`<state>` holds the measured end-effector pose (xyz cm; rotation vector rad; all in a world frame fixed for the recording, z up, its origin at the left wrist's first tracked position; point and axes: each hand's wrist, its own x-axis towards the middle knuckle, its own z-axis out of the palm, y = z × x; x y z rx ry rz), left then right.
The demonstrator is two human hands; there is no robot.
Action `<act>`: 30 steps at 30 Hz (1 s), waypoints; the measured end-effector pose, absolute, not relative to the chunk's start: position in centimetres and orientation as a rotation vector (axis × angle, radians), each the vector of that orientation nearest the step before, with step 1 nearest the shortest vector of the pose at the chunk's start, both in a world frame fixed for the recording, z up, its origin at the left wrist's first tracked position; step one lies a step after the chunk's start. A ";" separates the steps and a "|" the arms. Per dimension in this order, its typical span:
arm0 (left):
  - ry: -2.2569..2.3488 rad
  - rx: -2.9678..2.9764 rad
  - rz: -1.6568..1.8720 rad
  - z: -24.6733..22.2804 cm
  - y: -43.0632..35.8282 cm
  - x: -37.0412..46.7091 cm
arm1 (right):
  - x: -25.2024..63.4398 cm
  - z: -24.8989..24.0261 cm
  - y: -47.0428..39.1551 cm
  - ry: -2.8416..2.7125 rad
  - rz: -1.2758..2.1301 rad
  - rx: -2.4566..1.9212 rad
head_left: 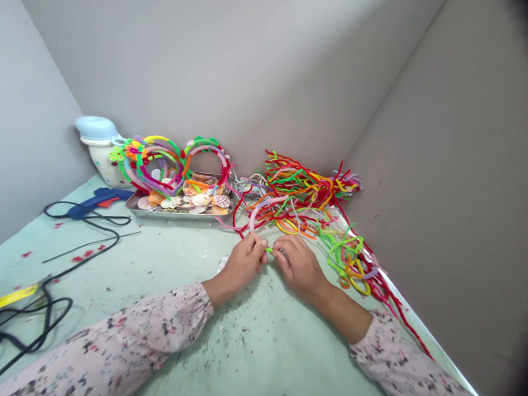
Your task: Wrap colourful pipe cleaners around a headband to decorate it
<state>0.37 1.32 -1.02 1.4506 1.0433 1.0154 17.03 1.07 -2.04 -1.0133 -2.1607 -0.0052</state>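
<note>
A curved pink and lilac fuzzy headband (255, 214) rises from my left hand (243, 261), whose fingers are closed round its lower end. A short bit of bright green pipe cleaner (268, 250) shows between my two hands. My right hand (300, 264) pinches the green piece's other end with thumb and fingertips. Both hands are close together above the table, with the headband's arch pointing away from me. The far end of the headband lies in front of a heap of loose pipe cleaners (299, 179), where its edge is hard to tell apart.
A metal tray (177, 215) of shells stands at the back, with colourful finished headbands (155, 165) on it. Left are a blue glue gun (93, 203), a black cable (110, 239) and a white cup (103, 158) with a blue lid. Tangled pipe cleaners (352, 262) lie along the right edge.
</note>
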 end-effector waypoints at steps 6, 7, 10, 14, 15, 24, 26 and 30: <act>1.046 1.464 1.012 -1.2 1.4 0.3 | 17.0 -1.9 0.9 -2.146 -0.001 -1.024; 1.051 1.471 1.007 -1.2 1.4 0.3 | 17.0 -1.9 0.9 -2.148 0.003 -1.029; 1.054 1.477 0.996 -1.3 1.4 0.4 | 17.0 -1.9 0.8 -2.162 0.021 -1.034; 1.050 1.476 0.990 -1.1 1.3 0.4 | 16.9 -1.9 0.9 -2.168 0.025 -1.031; 1.050 1.474 0.991 -1.0 1.3 0.4 | 16.9 -1.9 0.9 -2.165 0.028 -1.031; 1.040 1.477 0.992 -1.2 1.4 0.3 | 17.0 -1.9 0.8 -2.159 0.038 -1.036; 1.038 1.485 0.988 -1.4 1.4 0.3 | 17.0 -2.0 0.9 -2.173 0.044 -1.048; 1.023 1.485 1.005 -1.6 1.6 0.4 | 17.0 -2.1 1.0 -2.180 0.045 -1.040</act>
